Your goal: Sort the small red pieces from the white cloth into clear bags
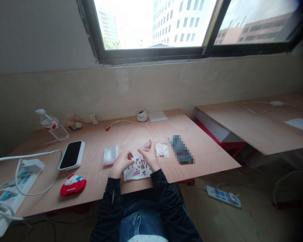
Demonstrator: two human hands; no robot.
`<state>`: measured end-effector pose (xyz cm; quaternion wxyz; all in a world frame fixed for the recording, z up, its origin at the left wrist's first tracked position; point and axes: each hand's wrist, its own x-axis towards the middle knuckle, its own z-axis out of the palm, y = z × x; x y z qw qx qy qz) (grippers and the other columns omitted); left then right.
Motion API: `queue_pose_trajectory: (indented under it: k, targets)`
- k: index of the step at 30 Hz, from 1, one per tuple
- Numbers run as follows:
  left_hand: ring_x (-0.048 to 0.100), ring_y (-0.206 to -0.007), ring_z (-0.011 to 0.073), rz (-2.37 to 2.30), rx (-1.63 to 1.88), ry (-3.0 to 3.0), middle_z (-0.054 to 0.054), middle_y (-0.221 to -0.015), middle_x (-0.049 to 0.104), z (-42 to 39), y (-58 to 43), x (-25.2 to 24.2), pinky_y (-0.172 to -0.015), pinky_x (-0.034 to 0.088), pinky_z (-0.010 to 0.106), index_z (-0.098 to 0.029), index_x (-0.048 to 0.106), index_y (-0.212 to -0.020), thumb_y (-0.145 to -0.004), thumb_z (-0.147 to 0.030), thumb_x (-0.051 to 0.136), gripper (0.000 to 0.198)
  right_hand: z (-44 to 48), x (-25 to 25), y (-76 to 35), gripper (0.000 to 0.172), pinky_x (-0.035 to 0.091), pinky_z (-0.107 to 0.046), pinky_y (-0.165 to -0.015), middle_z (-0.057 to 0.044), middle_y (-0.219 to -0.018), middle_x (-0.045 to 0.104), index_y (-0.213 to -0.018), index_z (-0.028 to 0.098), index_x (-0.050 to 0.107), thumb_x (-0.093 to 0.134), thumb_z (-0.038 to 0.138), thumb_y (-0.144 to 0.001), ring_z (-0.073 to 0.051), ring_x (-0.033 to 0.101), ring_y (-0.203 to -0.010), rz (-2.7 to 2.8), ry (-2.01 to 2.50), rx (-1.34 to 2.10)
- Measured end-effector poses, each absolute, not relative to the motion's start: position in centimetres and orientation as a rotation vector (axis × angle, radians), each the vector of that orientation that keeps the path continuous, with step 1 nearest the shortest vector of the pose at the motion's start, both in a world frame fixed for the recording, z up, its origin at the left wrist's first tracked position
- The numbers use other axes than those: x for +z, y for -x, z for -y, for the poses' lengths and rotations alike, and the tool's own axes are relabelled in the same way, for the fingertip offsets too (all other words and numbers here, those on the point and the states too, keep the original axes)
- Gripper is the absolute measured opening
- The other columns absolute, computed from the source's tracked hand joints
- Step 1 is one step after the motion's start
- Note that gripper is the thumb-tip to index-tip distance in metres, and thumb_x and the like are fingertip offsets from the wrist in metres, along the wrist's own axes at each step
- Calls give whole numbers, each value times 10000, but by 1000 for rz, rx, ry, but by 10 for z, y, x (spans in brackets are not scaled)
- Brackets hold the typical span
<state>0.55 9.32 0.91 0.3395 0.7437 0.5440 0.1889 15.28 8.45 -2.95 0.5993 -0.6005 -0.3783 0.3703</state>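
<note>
"What are your hands doing?"

"My right hand (151,155) pinches a small clear plastic bag (144,146) between thumb and fingers, above the far edge of a crumpled white sheet (127,176). My left hand (123,162) is over the sheet's left side, thumb and forefinger close together; I can't tell whether anything is between them."

"And the beads?"

"The pink beads (136,172) lie scattered on the sheet, below and between my hands, with some dark little pieces (143,166) among them."

"Anything right beside you?"

"A stack of clear bags (110,154) just left of the sheet, near my left hand. To the right, near my right hand, a flat clear packet (162,149) with a few dark bits at its lower edge."

"Farther off?"

"Left on the wooden table (204,159), a white-cased phone (71,155) and a red pouch (73,186); at the back, a dome camera (142,116)."
</note>
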Motion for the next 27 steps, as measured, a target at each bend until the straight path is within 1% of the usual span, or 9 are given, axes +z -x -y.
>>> queue_pose_trajectory:
  k: [2,4,9,12,15,20,27]
  targets:
    - [565,-572,135,-1408,501,-1921,4,-618,593,-93,-6,9,-513,394,212,-141,571,-679,-604,-95,612,97,-84,-29,-152,826,489,-354,-767,-81,-998,527,-1313,155,340,702,334,-593,-220,584,-870,897,1390,856]
    - [553,-548,129,-1399,510,-1908,0,-598,584,-93,-6,9,-498,389,212,-142,557,-651,-622,-127,618,69,-82,-28,-151,823,492,-357,-773,-84,-1015,525,-1321,162,336,699,324,-600,-219,586,-871,915,1382,849]
    - [548,-569,132,-1377,551,-1915,-4,-595,568,-92,-7,12,-516,393,220,-150,533,-634,-651,-191,625,102,-80,-23,-148,804,492,-364,-794,-84,-1019,522,-1328,165,343,689,290,-613,-221,584,-886,1004,1380,789]
    - [551,-592,130,-1373,570,-1926,-6,-632,574,-90,-6,17,-540,399,223,-154,533,-664,-642,-175,621,94,-79,-21,-147,811,483,-374,-815,-65,-994,527,-1345,185,327,678,261,-619,-214,576,-877,1087,1386,719]
    - [545,-589,131,-1375,554,-1940,-10,-632,577,-89,-4,23,-532,384,223,-156,541,-666,-609,-167,639,114,-78,-21,-147,864,481,-367,-817,-51,-982,525,-1379,202,274,672,241,-612,-203,569,-864,1151,1376,691]
    - [546,-603,145,-1385,525,-1966,-12,-608,579,-88,-2,32,-540,369,233,-156,554,-644,-596,-163,633,93,-77,-20,-147,954,469,-380,-839,-59,-985,521,-1418,185,193,673,221,-594,-220,561,-900,1236,1388,730]
    - [543,-613,145,-1391,514,-1974,-7,-612,583,-90,-3,27,-550,367,230,-148,571,-655,-604,-148,625,75,-74,-18,-147,941,461,-373,-837,-49,-972,537,-1420,195,203,638,184,-586,-215,549,-898,1311,1379,754]
